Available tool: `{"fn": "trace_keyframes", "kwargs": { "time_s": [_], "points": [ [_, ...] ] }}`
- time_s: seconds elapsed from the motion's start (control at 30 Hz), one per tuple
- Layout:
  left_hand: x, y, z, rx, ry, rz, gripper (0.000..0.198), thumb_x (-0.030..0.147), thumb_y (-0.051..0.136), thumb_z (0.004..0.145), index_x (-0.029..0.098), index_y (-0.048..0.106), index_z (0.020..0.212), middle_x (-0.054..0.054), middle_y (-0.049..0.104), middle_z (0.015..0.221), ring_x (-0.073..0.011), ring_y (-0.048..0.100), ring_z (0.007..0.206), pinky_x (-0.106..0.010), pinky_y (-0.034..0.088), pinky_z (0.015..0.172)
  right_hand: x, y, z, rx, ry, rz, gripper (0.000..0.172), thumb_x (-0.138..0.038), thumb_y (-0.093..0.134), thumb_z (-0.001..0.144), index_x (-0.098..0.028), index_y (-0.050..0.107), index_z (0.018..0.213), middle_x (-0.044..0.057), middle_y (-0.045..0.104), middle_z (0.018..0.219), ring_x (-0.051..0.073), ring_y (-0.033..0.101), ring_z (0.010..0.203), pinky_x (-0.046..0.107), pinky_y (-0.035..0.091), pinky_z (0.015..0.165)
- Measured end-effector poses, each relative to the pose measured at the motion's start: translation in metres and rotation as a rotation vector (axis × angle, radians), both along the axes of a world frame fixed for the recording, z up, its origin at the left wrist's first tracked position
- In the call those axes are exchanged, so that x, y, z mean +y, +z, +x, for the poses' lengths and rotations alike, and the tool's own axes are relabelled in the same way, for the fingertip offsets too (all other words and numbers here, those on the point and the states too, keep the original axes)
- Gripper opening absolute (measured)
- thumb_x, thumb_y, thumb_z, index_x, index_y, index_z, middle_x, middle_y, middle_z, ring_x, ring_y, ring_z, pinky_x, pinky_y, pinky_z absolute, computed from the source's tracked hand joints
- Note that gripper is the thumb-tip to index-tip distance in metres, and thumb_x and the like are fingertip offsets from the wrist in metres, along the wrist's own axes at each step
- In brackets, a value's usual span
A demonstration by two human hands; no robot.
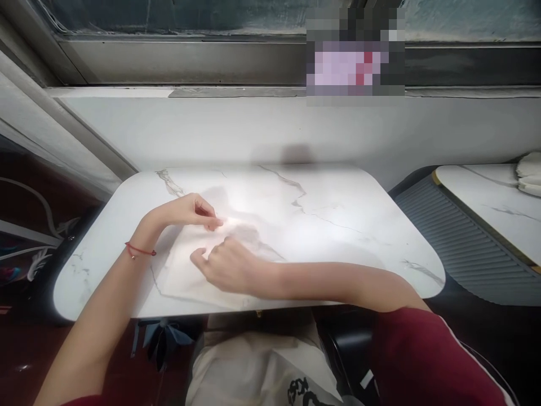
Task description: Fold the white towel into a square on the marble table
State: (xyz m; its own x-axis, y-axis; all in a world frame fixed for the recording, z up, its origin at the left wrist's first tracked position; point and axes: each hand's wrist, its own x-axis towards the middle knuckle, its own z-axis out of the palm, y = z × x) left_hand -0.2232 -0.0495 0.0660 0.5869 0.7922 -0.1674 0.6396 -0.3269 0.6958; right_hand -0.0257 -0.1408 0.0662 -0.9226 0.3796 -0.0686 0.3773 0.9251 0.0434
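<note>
A thin, pale sheet of cloth or paper [190,276] lies on the white marbled table [329,225], hard to tell from the tabletop in the glare. Over its upper edge is my left hand [196,213], thumb and fingertips pressed together; whatever is between them is too small to make out. A red string bracelet [141,250] circles that wrist. My right hand [230,264] rests on the sheet's right part with fingers curled and the thumb apart to the left. What those curled fingers hold, if anything, is hidden.
A wall and a window frame [190,62] stand behind the table. At the right is a second marbled table [490,208] with a ribbed grey side and a white item [530,173] on it. A white curtain [51,118] hangs at the left. Blue fabric [164,338] hangs below the front edge.
</note>
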Motion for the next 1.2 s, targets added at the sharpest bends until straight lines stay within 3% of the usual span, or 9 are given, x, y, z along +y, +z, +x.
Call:
{"fn": "trace_keyframes", "kwargs": {
  "time_s": [0.13,0.3,0.4,0.47,0.67,0.77,0.87,1.03,1.2],
  "points": [
    [-0.003,0.001,0.008,0.036,-0.092,-0.138,0.036,0.053,0.069,0.087,0.022,0.076,0.07,-0.002,0.073,0.07,-0.0175,0.069,0.069,-0.026,0.051,0.063,-0.023,0.011,0.004,-0.124,-0.08,0.024,0.046,0.0,0.044,0.092,0.003,0.053,0.138,0.012,0.072,0.08,0.023,0.068,0.071,0.033,0.046,0.058],
    [-0.006,-0.002,0.015,0.051,-0.029,-0.015,0.037,0.052,0.065,0.09,0.022,0.073,0.071,-0.001,0.07,0.068,-0.0148,0.065,0.064,-0.024,0.047,0.057,-0.018,0.027,0.009,-0.191,-0.157,-0.073,0.028,-0.002,0.051,0.093,-0.008,0.069,0.112,0.013,0.074,0.088,0.022,0.068,0.074,0.032,0.047,0.061],
    [-0.006,-0.007,0.02,0.047,0.071,0.135,0.033,0.05,0.063,0.09,0.022,0.073,0.075,0.001,0.067,0.067,-0.0127,0.058,0.058,-0.024,0.041,0.053,-0.006,0.025,0.01,-0.214,-0.261,-0.05,0.028,-0.006,0.049,0.096,-0.008,0.069,0.115,0.014,0.074,0.092,0.024,0.069,0.079,0.034,0.047,0.064],
    [-0.007,-0.01,0.023,0.041,0.128,0.228,0.029,0.047,0.061,0.09,0.023,0.073,0.082,0.0,0.07,0.074,-0.0132,0.058,0.06,-0.026,0.044,0.057,0.006,0.022,0.011,-0.208,-0.33,-0.042,0.028,-0.007,0.048,0.096,-0.009,0.069,0.116,0.015,0.074,0.095,0.024,0.07,0.082,0.034,0.046,0.067],
    [-0.004,-0.021,0.026,0.147,0.191,0.432,0.037,0.047,0.049,0.095,0.025,0.073,0.115,-0.005,0.075,0.121,-0.0241,0.07,0.098,-0.035,0.054,0.084,0.061,0.015,0.019,-0.135,-0.5,-0.063,0.037,-0.017,0.042,0.103,-0.013,0.066,0.131,0.019,0.071,0.116,0.027,0.067,0.104,0.034,0.044,0.08],
    [0.002,-0.033,0.023,0.212,0.149,0.529,0.051,0.048,0.042,0.099,0.021,0.062,0.137,-0.01,0.061,0.147,-0.0295,0.064,0.123,-0.044,0.048,0.105,0.091,0.005,0.026,-0.075,-0.54,-0.011,0.048,-0.022,0.04,0.104,-0.02,0.051,0.151,0.02,0.06,0.136,0.03,0.061,0.118,0.036,0.042,0.089],
    [0.01,-0.047,0.021,0.26,0.158,0.625,0.056,0.048,0.037,0.103,0.018,0.054,0.146,-0.013,0.048,0.159,-0.0295,0.05,0.142,-0.048,0.037,0.118,0.118,-0.011,0.034,-0.016,-0.496,0.035,0.054,-0.02,0.035,0.105,-0.024,0.042,0.158,0.019,0.054,0.143,0.03,0.056,0.122,0.039,0.04,0.095],
    [0.024,-0.062,0.019,0.354,0.282,0.705,0.052,0.043,0.035,0.105,0.019,0.054,0.147,-0.017,0.048,0.157,-0.0302,0.043,0.147,-0.05,0.034,0.119,0.15,-0.043,0.045,0.089,-0.367,0.131,0.054,-0.023,0.023,0.108,-0.018,0.041,0.159,0.022,0.053,0.14,0.031,0.05,0.123,0.042,0.037,0.097],
    [0.031,-0.067,0.015,0.366,0.313,0.698,0.048,0.039,0.035,0.106,0.021,0.054,0.147,-0.017,0.048,0.157,-0.0321,0.044,0.146,-0.052,0.036,0.115,0.165,-0.059,0.052,0.159,-0.287,0.187,0.054,-0.023,0.02,0.108,-0.016,0.041,0.158,0.021,0.051,0.142,0.03,0.044,0.131,0.041,0.035,0.1]
  ]
}}
